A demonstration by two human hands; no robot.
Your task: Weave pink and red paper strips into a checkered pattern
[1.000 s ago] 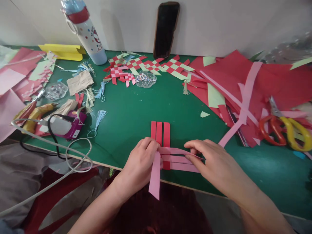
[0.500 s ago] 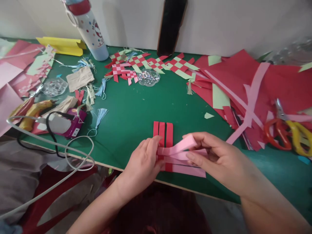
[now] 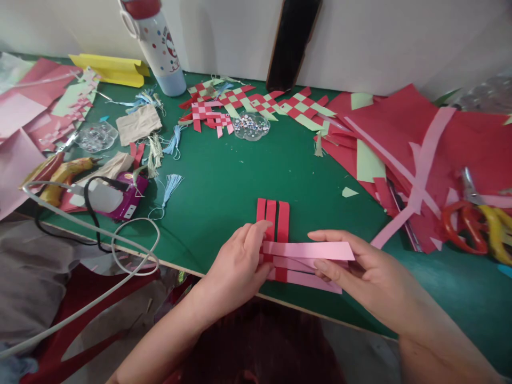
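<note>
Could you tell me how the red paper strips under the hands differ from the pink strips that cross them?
The red strips run away from the person, while the pink strips lie crosswise. The red strips are darker; the pink strips are pale. The red strips lie flat on the green mat; the top pink strip is held by the left hand and the right hand. Both are narrow, straight-cut paper bands, interlaced.

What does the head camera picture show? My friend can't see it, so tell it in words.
Two bare hands weave paper at a green table's near edge: the left hand pins three upright red strips, the right hand lays pink strips across them. Woven red-and-green pieces, scissors and a bottle lie around.
</note>
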